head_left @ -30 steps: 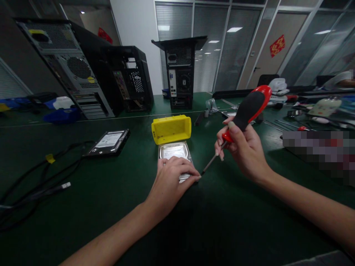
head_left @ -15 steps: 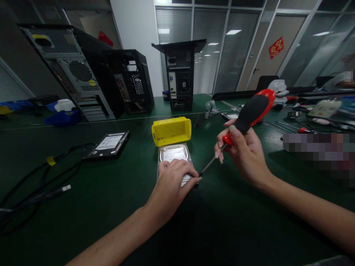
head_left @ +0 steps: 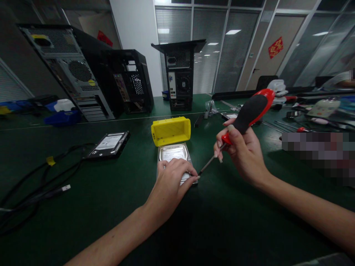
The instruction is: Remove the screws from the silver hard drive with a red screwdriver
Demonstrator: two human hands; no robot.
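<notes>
- Screwdriver point(head_left: 246, 115) handle has tipped slightly rightward since one second ago. State of hands?
- Right hand point(head_left: 246, 149): grasping the handle, shaft slanting to the near right corner of the hard drive point(head_left: 173, 150). Left hand point(head_left: 170, 178): laid over the drive, thumb and forefinger together beside the tip; cannot tell what they pinch.
- Location, markings?
- Drive lies on the green table point(head_left: 127, 181), before the yellow bin point(head_left: 168, 127). White label point(head_left: 169, 154) and bin marking point(head_left: 154, 136): illegible.
</notes>
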